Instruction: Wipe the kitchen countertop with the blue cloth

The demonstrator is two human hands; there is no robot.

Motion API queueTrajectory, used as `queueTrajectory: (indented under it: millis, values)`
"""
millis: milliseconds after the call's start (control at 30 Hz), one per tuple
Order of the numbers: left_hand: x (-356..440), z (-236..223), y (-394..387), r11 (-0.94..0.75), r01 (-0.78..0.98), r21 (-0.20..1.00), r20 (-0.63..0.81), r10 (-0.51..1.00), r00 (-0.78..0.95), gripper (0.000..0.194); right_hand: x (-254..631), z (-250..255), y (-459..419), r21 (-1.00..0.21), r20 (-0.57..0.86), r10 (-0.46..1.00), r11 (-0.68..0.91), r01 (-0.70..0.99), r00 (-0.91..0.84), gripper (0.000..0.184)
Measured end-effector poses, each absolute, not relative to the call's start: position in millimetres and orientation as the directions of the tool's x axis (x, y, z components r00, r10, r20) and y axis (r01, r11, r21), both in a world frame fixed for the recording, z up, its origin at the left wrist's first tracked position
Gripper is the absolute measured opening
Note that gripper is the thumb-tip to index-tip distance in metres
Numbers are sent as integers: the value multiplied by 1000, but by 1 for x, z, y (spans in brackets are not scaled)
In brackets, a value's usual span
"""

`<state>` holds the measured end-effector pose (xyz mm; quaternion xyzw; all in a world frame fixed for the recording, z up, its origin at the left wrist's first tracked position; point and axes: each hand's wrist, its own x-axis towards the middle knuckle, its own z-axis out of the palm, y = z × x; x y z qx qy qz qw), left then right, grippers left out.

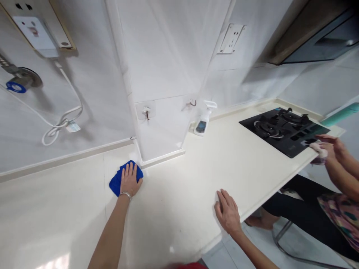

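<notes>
My right hand rests, loosely extended, on the white table at the frame's lower right. Left of centre, my left hand lies flat, fingers slightly spread, on a blue cloth. Farther off stands a spray bottle, right of centre.

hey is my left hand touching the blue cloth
Touching: the head view shows your left hand lying flat on top of the blue cloth, covering part of it.
</notes>
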<state>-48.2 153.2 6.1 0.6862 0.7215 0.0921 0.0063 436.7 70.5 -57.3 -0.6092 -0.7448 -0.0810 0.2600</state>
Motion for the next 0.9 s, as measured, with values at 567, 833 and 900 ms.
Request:
queueTrajectory:
  millis: [567, 833, 900]
  values:
    - [-106, 8, 255, -103, 987, 122, 84, 992, 93, 71, 435, -49, 68, -217, 409, 906, 215, 952, -112, 55]
    - [-121, 7, 285, -52, 985, 165, 83, 996, 39, 71, 443, -61, 73, -136, 458, 875, 242, 961, -156, 56]
    - [-120, 8, 285, -44, 985, 167, 91, 995, 29, 71, 445, -64, 75, -122, 477, 863, 255, 959, -169, 57]
